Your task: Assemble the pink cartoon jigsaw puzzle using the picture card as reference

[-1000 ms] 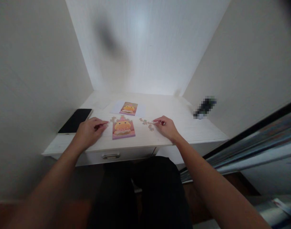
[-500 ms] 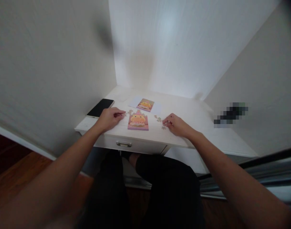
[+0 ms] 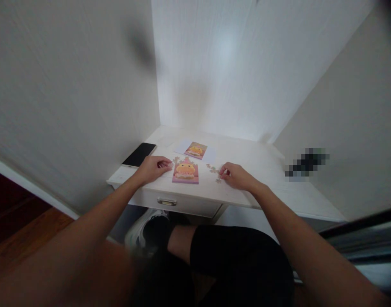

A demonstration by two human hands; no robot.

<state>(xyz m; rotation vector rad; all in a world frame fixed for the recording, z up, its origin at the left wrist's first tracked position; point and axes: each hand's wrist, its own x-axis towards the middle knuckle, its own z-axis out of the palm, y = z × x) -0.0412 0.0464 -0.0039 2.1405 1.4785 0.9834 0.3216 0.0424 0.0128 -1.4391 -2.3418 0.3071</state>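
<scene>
While both hands are resting on the white desk [image 3: 246, 157], very little is changing between them and the puzzle work. The left hand [image 3: 152, 168] is lying with its fingers [image 3: 166, 162] curled loosely together, tips pointing at the loose pieces [image 3: 175, 160] just beyond them; whether it is pinching one I cannot tell. Just past those fingertips, toward the right hand, the assembled puzzle picture [image 3: 185, 172] is lying flat. The right hand [image 3: 235, 175] is sitting on the far side of it, fingers bent and close together around the end of a small scatter of pieces [image 3: 214, 171]; a piece may be caught under the tips, but it is too small to make out. Beyond both sets of fingers, the reference picture [image 3: 195, 150] is lying on its white sheet, and the dark phone [image 3: 139, 154] is lying behind the left knuckles.

Compared with half a second ago, both hands are staying where they were beside the puzzle, so the sorting looks paused rather than advanced. What is shifting is the view: the head is dipping slightly, the desk is sitting lower in frame, and a white shoe [image 3: 141, 228] with a raised knee is now showing below the drawer handle [image 3: 166, 201].
</scene>
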